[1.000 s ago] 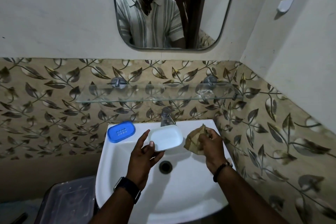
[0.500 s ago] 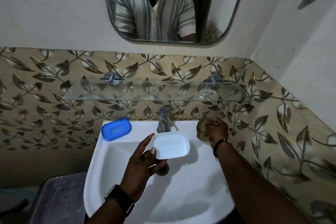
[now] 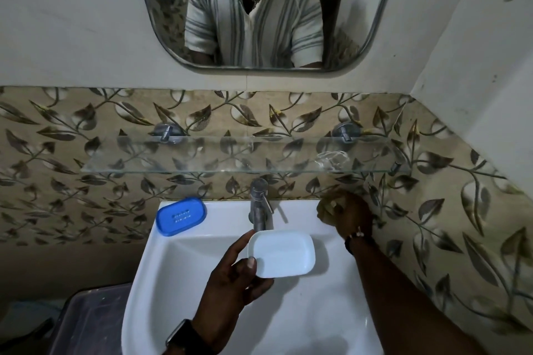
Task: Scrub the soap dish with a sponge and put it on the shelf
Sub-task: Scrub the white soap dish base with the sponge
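Two bare hands reach over the white ceramic sink (image 3: 202, 311). The left hand (image 3: 230, 277), palm up with its thumb on the rim, grips the white rounded plastic soap dish (image 3: 284, 253) just below the steel tap (image 3: 260, 204). Right of the dish, the right hand (image 3: 344, 212) is curled around a brown sponge (image 3: 327, 204) on the sink's back ledge, beneath the glass shelf (image 3: 230, 157).

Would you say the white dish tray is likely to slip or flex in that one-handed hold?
The tray looks like rigid, glossy plastic, so probably stiff and light. The left hand pinches only one edge over the sink; if wet, it might slip.
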